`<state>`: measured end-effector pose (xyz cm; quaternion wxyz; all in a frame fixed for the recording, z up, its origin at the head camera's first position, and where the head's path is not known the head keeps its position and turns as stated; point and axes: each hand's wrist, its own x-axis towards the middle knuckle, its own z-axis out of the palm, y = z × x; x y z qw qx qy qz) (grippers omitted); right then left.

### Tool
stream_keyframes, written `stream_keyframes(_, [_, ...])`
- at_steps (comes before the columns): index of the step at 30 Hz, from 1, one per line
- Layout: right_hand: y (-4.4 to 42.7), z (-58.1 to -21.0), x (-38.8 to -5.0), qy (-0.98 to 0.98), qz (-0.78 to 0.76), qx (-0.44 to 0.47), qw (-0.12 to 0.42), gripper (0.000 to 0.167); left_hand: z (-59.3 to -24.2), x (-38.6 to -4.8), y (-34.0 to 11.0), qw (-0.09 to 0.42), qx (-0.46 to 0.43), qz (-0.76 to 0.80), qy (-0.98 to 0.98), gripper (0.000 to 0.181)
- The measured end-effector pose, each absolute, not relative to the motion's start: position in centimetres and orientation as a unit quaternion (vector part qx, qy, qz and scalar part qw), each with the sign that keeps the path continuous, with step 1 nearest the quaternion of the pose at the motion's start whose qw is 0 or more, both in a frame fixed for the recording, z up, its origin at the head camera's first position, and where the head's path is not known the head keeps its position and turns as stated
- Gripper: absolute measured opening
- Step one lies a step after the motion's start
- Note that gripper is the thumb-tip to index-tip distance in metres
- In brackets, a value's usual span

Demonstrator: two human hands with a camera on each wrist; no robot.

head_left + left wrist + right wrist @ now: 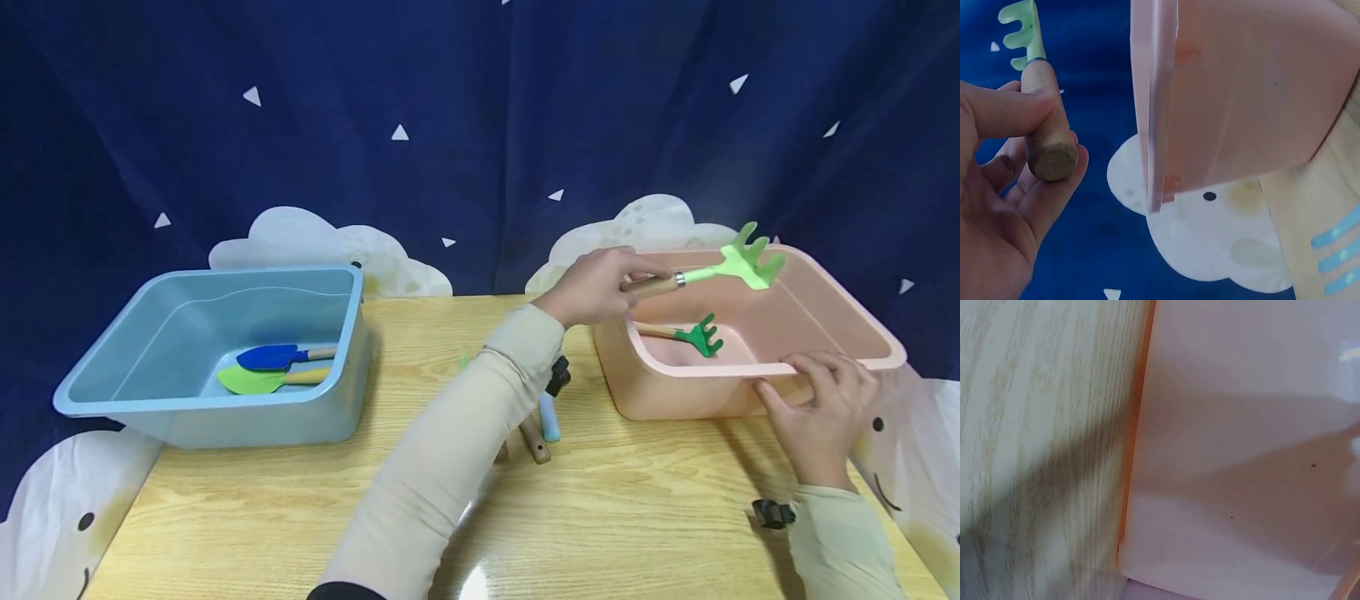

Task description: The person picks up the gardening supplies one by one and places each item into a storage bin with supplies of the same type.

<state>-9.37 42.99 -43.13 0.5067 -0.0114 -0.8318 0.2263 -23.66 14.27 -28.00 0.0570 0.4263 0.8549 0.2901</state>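
Note:
My left hand (600,285) grips the wooden handle of a light green toy hand rake (744,260), whose tines rise over the pink bin (750,369). In the left wrist view, thumb and fingers pinch that rake (1047,119) near the butt of its handle, beside the bin's outer wall (1254,94). A dark green hand rake (701,336) lies inside the pink bin. My right hand (825,408) holds the bin's front rim, fingers over the edge and thumb on the outside. Only the bin wall (1241,437) and tabletop show in the right wrist view.
At the left stands a blue bin (247,429) with a blue trowel (267,357) and a lime green trowel (251,381). Partly behind my left forearm lie a brown handle (535,440) and a light blue handle (549,418). Light blue prongs (1341,257) rest on the wooden table (637,517).

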Motion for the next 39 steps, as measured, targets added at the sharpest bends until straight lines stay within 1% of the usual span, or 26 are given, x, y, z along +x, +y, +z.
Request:
stream_keyframes(8, [43.3,-43.1,-9.3,-0.834,0.222,-0.016,0.505,0.084,-28.3,-22.6,16.9,0.045,0.443,0.268,0.854,0.061])
stream_keyframes(12, [43.5,-43.1,-9.0,-0.830,0.231,-0.019,0.507,0.086,-28.4,-22.0,18.3,0.057,0.462,0.252,0.848,0.063])
stream_keyframes(15, [43.4,-43.0,-9.0,-0.833,0.232,-0.020,0.501,0.087,-28.4,-21.9,18.9,0.070,0.458,0.249,0.850,0.063])
stream_keyframes(20, [42.7,-42.9,-9.1,-0.835,0.235,-0.027,0.497,0.090,-28.5,-22.0,19.6,0.054,0.446,0.233,0.862,0.061])
stream_keyframes(23, [41.9,-42.6,-9.0,-0.831,0.243,-0.029,0.500,0.092,-28.8,-22.1,20.1,0.054,0.446,0.229,0.864,0.054])
stream_keyframes(27, [42.2,-42.9,-9.2,-0.828,0.241,-0.028,0.505,0.090,-29.6,-22.2,20.7,0.065,0.446,0.227,0.863,0.054])
stream_keyframes(30, [42.6,-43.2,-9.4,-0.827,0.236,-0.026,0.509,0.089,-30.0,-22.1,20.9,0.068,0.444,0.225,0.865,0.060])
stream_keyframes(32, [42.5,-43.0,-9.4,-0.826,0.237,-0.027,0.512,0.089,-30.1,-22.0,20.9,0.068,0.445,0.228,0.863,0.060])
stream_keyframes(39, [42.6,-42.9,-9.4,-0.819,0.244,-0.027,0.519,0.090,-30.5,-21.9,20.8,0.044,0.468,0.213,0.857,0.059])
